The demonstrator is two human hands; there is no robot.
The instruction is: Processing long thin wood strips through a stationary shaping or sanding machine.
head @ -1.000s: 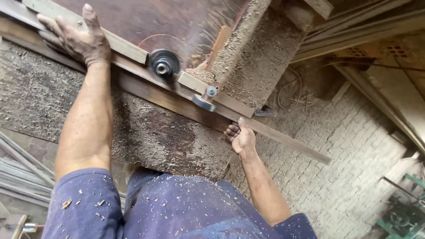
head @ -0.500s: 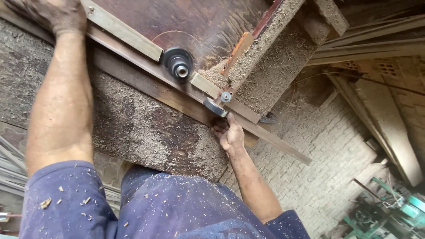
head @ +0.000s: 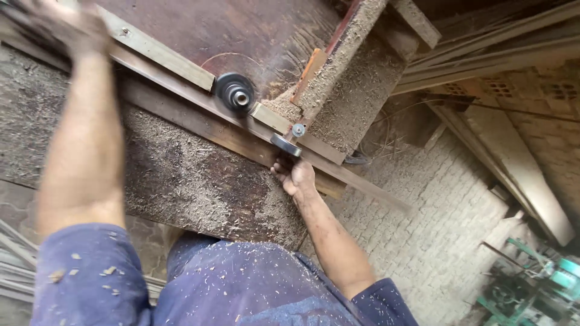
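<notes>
- Working at a sawdust-caked table saw (head: 181,181), seen from above over blue, chip-flecked sleeves.
- Pressing down near the far end of a long wooden strip (head: 199,124) with the left hand (head: 63,27), which is blurred at the top left corner; grip impossible to tell, fingers smeared by motion.
- Curling the right hand (head: 294,175) up under the near end of the same strip, fingers closed around its lower edge just below a small metal clamp (head: 285,145).
- Lying diagonally across the table from upper left to lower right, the strip is running beside a pale wooden fence (head: 157,51) and passing just below the round black blade hub (head: 235,93).
- Overhanging the table's right edge, the strip's thin tail is sticking out above a brick-paved floor (head: 441,229).
- Piling up in a heap beyond the clamp: loose sawdust (head: 356,90).
- Leaning at right: planks (head: 519,175), with green machinery (head: 531,290) in the bottom corner.
</notes>
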